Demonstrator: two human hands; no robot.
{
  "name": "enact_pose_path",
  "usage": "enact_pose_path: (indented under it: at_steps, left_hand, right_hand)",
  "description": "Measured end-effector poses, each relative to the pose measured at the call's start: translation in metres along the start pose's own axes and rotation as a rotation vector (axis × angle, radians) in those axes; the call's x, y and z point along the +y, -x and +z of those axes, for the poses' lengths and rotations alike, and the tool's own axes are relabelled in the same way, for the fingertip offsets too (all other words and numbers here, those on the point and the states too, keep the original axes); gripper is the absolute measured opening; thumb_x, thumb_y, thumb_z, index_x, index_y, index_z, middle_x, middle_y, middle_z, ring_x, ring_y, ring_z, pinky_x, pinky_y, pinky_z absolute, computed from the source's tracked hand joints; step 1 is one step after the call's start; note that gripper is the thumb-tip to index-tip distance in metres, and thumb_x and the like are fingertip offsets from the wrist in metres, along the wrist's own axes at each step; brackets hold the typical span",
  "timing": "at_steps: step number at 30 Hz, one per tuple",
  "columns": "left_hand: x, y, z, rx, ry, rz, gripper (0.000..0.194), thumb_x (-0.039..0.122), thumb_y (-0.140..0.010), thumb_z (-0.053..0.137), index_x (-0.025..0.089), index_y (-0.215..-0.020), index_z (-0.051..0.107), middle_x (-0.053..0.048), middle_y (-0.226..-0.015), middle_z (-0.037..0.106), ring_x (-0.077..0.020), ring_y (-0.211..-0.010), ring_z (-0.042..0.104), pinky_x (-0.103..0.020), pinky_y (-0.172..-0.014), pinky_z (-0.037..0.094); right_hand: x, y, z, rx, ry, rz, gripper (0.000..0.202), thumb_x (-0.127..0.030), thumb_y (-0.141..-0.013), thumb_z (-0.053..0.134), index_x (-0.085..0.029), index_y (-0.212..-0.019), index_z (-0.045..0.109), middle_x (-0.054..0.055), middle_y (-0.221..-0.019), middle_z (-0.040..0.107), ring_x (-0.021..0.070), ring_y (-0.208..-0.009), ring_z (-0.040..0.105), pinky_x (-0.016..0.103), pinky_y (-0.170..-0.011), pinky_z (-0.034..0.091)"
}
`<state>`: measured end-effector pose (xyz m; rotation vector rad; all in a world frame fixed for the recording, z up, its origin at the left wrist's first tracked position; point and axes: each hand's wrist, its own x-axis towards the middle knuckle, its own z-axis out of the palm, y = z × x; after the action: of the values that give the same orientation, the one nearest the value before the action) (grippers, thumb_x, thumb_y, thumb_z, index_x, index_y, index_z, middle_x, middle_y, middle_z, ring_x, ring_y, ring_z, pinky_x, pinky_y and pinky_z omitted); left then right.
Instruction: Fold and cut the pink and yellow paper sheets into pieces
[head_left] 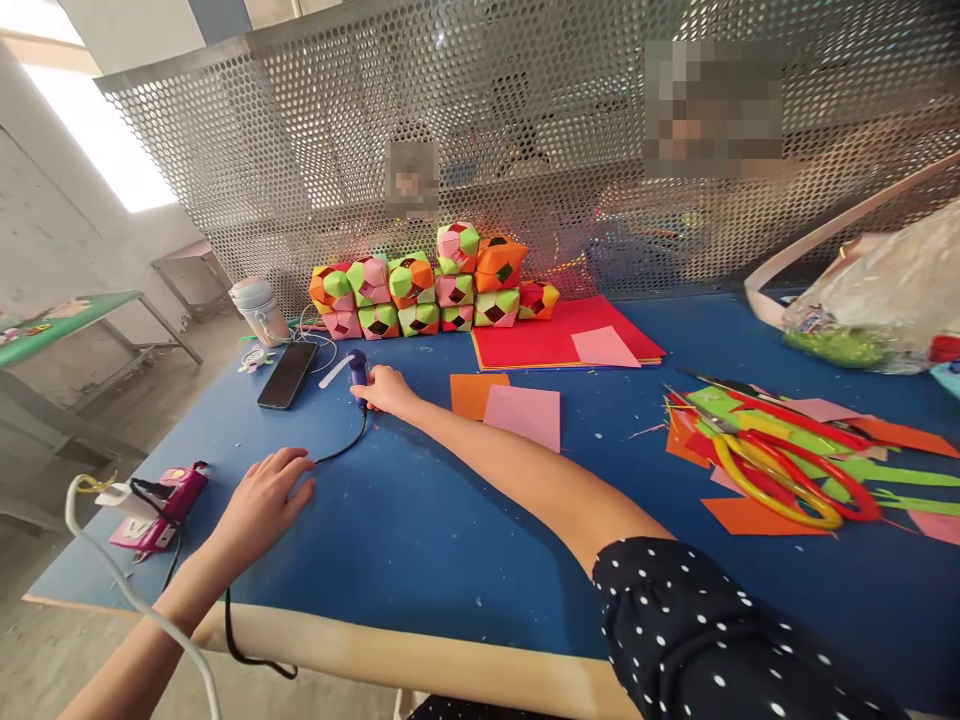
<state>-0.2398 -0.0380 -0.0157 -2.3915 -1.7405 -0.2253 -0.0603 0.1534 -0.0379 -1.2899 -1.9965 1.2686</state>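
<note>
My right hand [386, 389] has its fingers closed on a small dark blue glue gun [358, 374], which rests on the blue table [420, 520] with a whitish glue stick at its upper end. A black cord runs from the tool toward my left hand [274, 490]. That hand is palm down over the table with its fingers apart and nothing in it. Just beyond the glue gun, folded paper blocks [418, 319] in green, pink, orange and red stand stacked. Orange and pink paper squares [525, 412] lie right of my right hand.
A phone [288, 375] and a white bottle [259, 310] stand or lie at the back left. A pink power strip [169, 508] is at the left. Red paper sheets [536, 332], scissors [787, 490] and scraps lie at the right. A perforated metal screen [300, 150] borders the back.
</note>
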Motion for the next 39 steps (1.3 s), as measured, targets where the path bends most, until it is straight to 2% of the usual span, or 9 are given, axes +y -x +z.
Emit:
enact_pose_path:
  at_steps: [5,11,19,26,28,31,35,37,39]
  left_hand:
    - [0.007,-0.022,0.009,-0.076,-0.057,-0.023,0.029,0.025,-0.091,0.039,0.021,-0.109,0.062,-0.009,-0.109,0.065,-0.024,-0.097,0.064,-0.038,-0.084,0.05]
    - [-0.005,-0.032,0.008,-0.16,-0.163,-0.048,0.035,0.012,-0.085,0.036,0.02,-0.106,0.064,-0.009,-0.095,0.065,-0.0239,-0.089,0.064,-0.036,-0.076,0.048]
    - [-0.021,-0.024,-0.002,-0.199,-0.162,-0.149,0.031,0.02,-0.086,0.039,0.022,-0.105,0.064,-0.007,-0.1,0.067,-0.0222,-0.089,0.066,-0.033,-0.078,0.048]
    - [-0.006,-0.03,-0.013,-0.037,-0.164,-0.027,0.036,0.032,-0.093,0.032,0.019,-0.097,0.065,-0.008,-0.096,0.07,-0.0228,-0.081,0.067,-0.034,-0.074,0.05]
    - [0.002,-0.033,-0.015,0.014,-0.125,0.044,0.037,0.035,-0.094,0.031,0.019,-0.094,0.065,-0.006,-0.091,0.07,-0.0213,-0.075,0.067,-0.031,-0.068,0.05]
    - [0.018,-0.036,-0.014,0.083,-0.059,0.134,0.037,0.036,-0.096,0.032,0.021,-0.096,0.066,-0.005,-0.087,0.069,-0.019,-0.07,0.065,-0.028,-0.062,0.048]
    - [0.044,-0.043,-0.009,0.107,0.012,0.234,0.036,0.038,-0.097,0.034,0.022,-0.097,0.067,-0.004,-0.083,0.068,-0.0177,-0.07,0.065,-0.026,-0.06,0.047]
    - [0.059,-0.052,-0.007,0.105,0.036,0.271,0.037,0.039,-0.097,0.034,0.022,-0.094,0.067,-0.004,-0.083,0.069,-0.0179,-0.071,0.065,-0.026,-0.06,0.046]
    - [0.076,-0.066,-0.004,0.087,0.052,0.304,0.039,0.039,-0.097,0.034,0.022,-0.09,0.067,-0.004,-0.084,0.069,-0.0178,-0.072,0.065,-0.026,-0.06,0.046]
  right_hand:
    - [0.003,0.006,-0.001,-0.06,-0.021,0.027,0.035,-0.036,-0.092,0.057,-0.017,-0.122,0.055,0.009,-0.122,0.058,0.0212,-0.103,0.06,0.043,-0.086,0.053]
    - [-0.011,0.002,0.006,-0.101,-0.068,0.072,0.036,-0.036,-0.092,0.057,-0.016,-0.122,0.055,0.009,-0.121,0.058,0.0213,-0.102,0.06,0.043,-0.085,0.053]
    - [-0.017,0.006,0.014,-0.073,-0.052,0.031,0.034,-0.036,-0.093,0.057,-0.017,-0.121,0.056,0.009,-0.121,0.058,0.0208,-0.101,0.061,0.042,-0.085,0.053]
    - [-0.013,0.037,-0.003,0.111,0.054,-0.16,0.023,-0.031,-0.089,0.059,-0.014,-0.105,0.062,0.007,-0.101,0.067,0.0207,-0.095,0.063,0.033,-0.082,0.05]
    - [-0.006,0.059,-0.014,0.139,0.097,-0.246,0.019,-0.029,-0.086,0.06,-0.016,-0.1,0.062,0.007,-0.099,0.069,0.0213,-0.096,0.063,0.03,-0.082,0.048]
    - [0.021,0.103,-0.043,0.161,0.162,-0.38,0.024,-0.034,-0.086,0.06,-0.02,-0.106,0.06,0.006,-0.116,0.065,0.0202,-0.103,0.061,0.032,-0.087,0.047]
    - [0.083,0.163,-0.117,0.33,0.382,-0.476,0.041,-0.034,-0.09,0.054,-0.014,-0.126,0.052,0.014,-0.137,0.052,0.0231,-0.131,0.043,0.04,-0.111,0.03]
    - [0.117,0.187,-0.157,0.471,0.636,-0.372,0.049,-0.035,-0.093,0.047,-0.011,-0.135,0.046,0.018,-0.146,0.044,0.0261,-0.138,0.035,0.046,-0.114,0.026]
    - [0.142,0.206,-0.185,0.487,0.803,-0.108,0.06,-0.041,-0.095,0.041,-0.007,-0.144,0.035,0.02,-0.152,0.032,0.0306,-0.144,0.024,0.053,-0.115,0.02]
